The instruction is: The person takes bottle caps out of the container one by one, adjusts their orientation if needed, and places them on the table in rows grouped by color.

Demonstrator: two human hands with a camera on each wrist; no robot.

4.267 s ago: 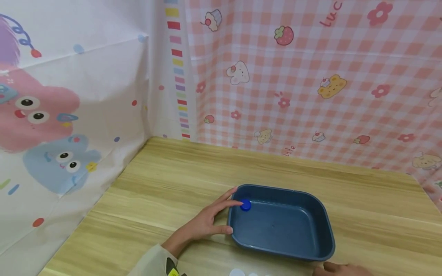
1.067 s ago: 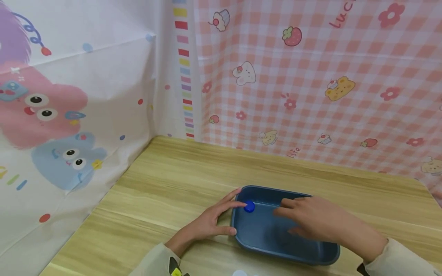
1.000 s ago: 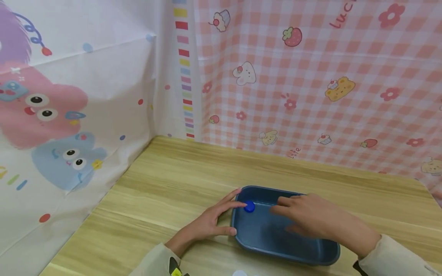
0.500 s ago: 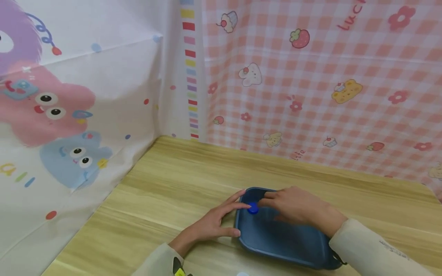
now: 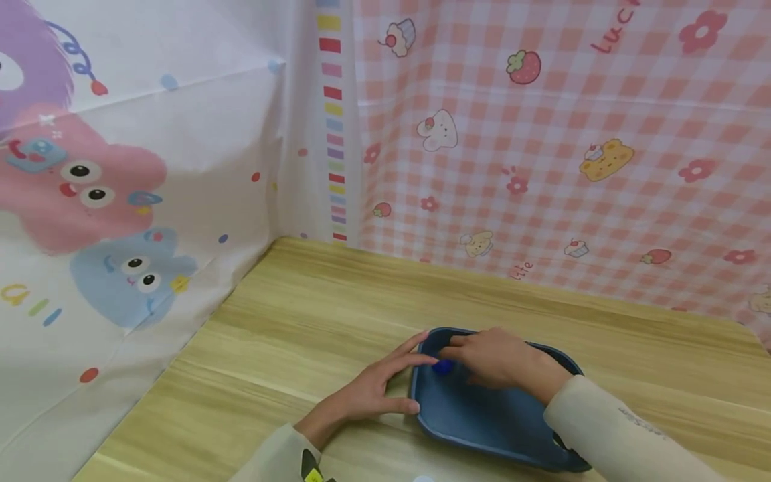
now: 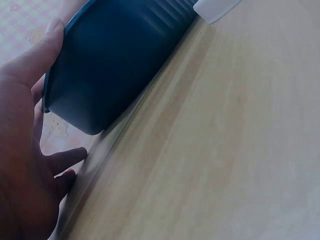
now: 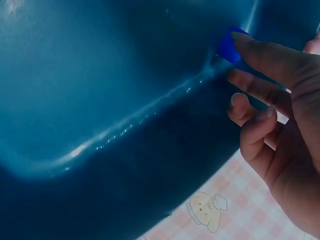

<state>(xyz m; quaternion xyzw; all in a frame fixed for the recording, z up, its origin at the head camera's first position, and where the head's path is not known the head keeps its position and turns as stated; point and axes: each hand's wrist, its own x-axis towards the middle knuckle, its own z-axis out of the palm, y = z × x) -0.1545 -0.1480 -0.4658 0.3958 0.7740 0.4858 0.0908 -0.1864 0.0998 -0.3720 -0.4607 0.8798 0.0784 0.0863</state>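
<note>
A dark blue basin (image 5: 482, 422) stands on the wooden table. In its far left corner lies a small round blue cap (image 5: 443, 367), partly covered by fingers. My left hand (image 5: 373, 391) rests against the basin's left end, thumb outside the wall and straight index finger over the rim to the cap. In the left wrist view, that hand (image 6: 25, 145) lies along the basin's outer side. My right hand (image 5: 496, 358) reaches inside with bent fingers. The right wrist view has its thumb (image 7: 265, 57) against the cap (image 7: 231, 46); whether it pinches the cap is unclear.
Near the basin, a white object (image 6: 215, 7) sits on the table (image 5: 301, 321). Printed white cloth (image 5: 181, 134) hangs at the left, and pink checked cloth (image 5: 542, 201) hangs behind the table.
My right hand has come from beside the basin's near right corner into it, then left to the cap. The left hand keeps its place on the basin. The view has shifted slightly.
</note>
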